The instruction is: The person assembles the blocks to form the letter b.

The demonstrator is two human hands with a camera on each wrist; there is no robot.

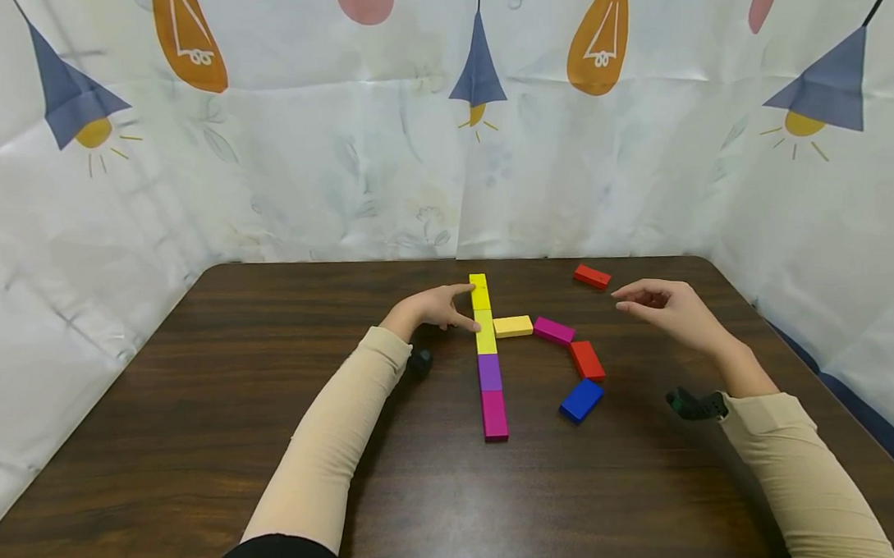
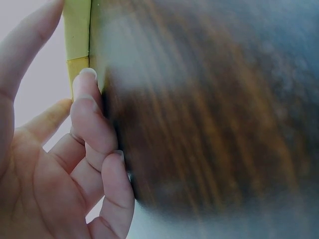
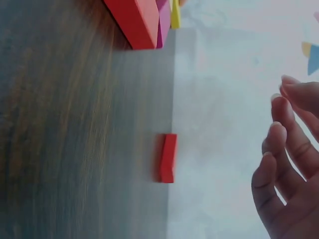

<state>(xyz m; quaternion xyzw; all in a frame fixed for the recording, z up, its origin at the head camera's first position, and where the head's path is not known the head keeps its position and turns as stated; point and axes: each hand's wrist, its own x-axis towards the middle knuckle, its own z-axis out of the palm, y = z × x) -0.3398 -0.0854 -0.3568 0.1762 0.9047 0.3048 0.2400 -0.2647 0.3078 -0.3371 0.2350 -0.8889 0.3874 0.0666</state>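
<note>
A straight column of blocks lies on the dark table: a yellow block (image 1: 479, 292) at the far end, a yellow-green block (image 1: 485, 331), a purple block (image 1: 490, 372) and a magenta block (image 1: 495, 415). My left hand (image 1: 440, 306) is at the column's left side, index fingertip at the far yellow block and thumb at the yellow-green one. Beside the column, a pale yellow block (image 1: 513, 326), a second magenta block (image 1: 554, 331), a red block (image 1: 588, 360) and a blue block (image 1: 581, 400) form a curve. Above the table, my right hand (image 1: 664, 309) holds nothing, fingers loosely bent.
Another red block (image 1: 592, 277) lies alone near the table's back edge, left of and beyond the right hand. A white curtain (image 1: 332, 168) with printed lamps and bulbs hangs behind and beside the brown table (image 1: 213, 402). Dark devices are strapped at both wrists.
</note>
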